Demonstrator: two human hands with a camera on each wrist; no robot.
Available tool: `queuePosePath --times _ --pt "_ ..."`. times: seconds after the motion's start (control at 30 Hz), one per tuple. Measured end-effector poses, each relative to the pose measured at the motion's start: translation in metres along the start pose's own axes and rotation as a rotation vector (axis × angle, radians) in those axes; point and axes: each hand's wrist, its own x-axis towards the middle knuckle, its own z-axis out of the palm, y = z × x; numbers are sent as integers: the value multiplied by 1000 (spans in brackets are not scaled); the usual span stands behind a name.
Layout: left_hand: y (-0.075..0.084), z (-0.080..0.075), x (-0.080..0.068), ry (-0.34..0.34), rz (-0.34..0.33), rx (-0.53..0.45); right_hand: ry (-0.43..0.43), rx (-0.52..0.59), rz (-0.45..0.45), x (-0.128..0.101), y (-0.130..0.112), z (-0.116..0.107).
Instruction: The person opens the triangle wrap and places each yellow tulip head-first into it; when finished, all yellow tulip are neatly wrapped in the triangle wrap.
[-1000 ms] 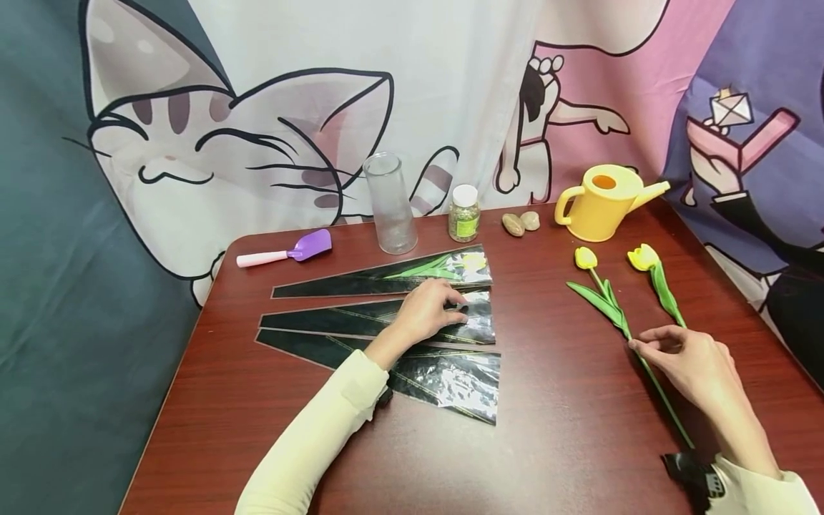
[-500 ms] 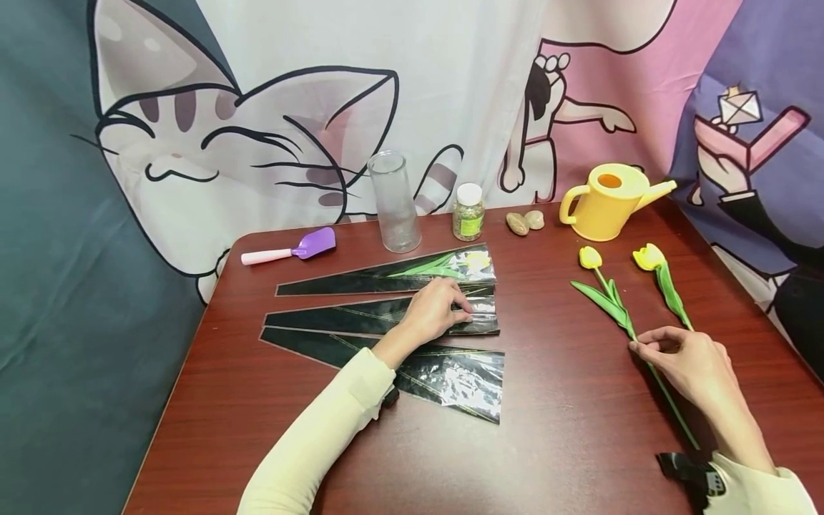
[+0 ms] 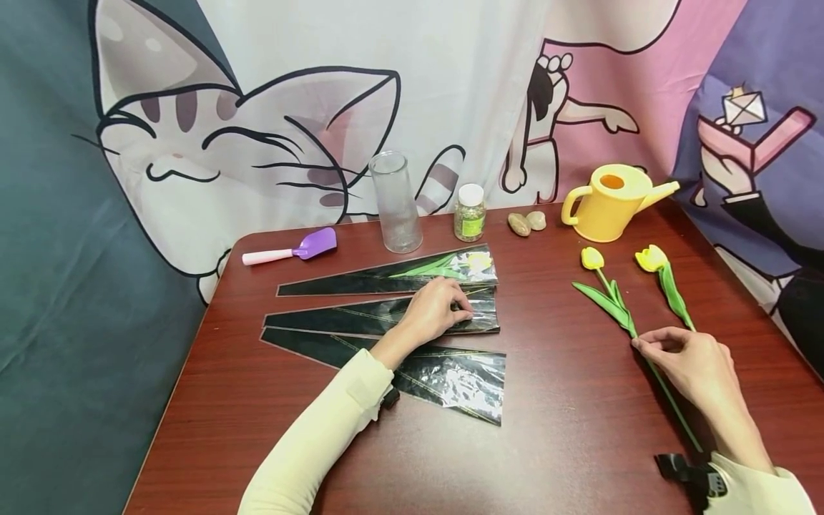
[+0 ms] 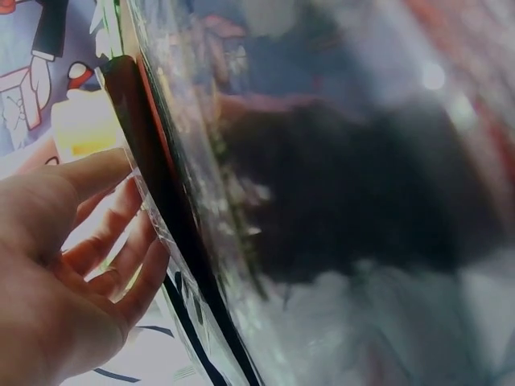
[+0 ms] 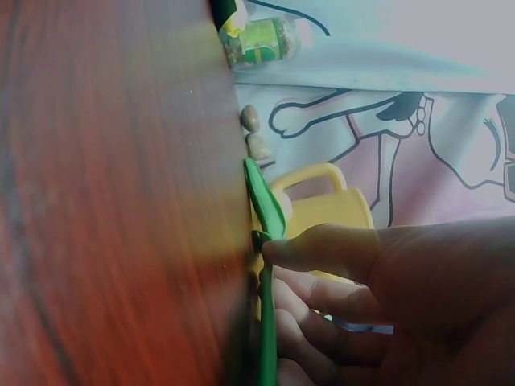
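One tulip is already in the top plastic sleeve (image 3: 412, 272), while the left hand (image 3: 433, 311) pinches the middle sleeve (image 3: 380, 316) and the right hand (image 3: 689, 361) pinches a yellow tulip (image 3: 611, 300) at 3 o'clock.

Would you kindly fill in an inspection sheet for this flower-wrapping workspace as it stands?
Surface: dark red wooden table.
Job's things: three black-and-clear sleeves; far sleeve already holds a tulip; middle sleeve; near sleeve; two loose tulips, left tulip and right tulip.
Clutter: purple scoop, glass vase, bead jar, two stones, yellow watering can.
Hands: left hand pinches the middle sleeve's wide end; right hand pinches the left tulip's stem.
Cables: nothing seen.
Surroundings: cartoon cat backdrop.
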Motion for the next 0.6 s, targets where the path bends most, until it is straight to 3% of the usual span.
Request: queuePosePath --times 0.27,0.6 --pt "2 -2 -1 -23 6 13 9 -4 38 -2 -2 -1" --pt "0 -1 -1 4 22 5 39 4 24 -2 -6 -3"
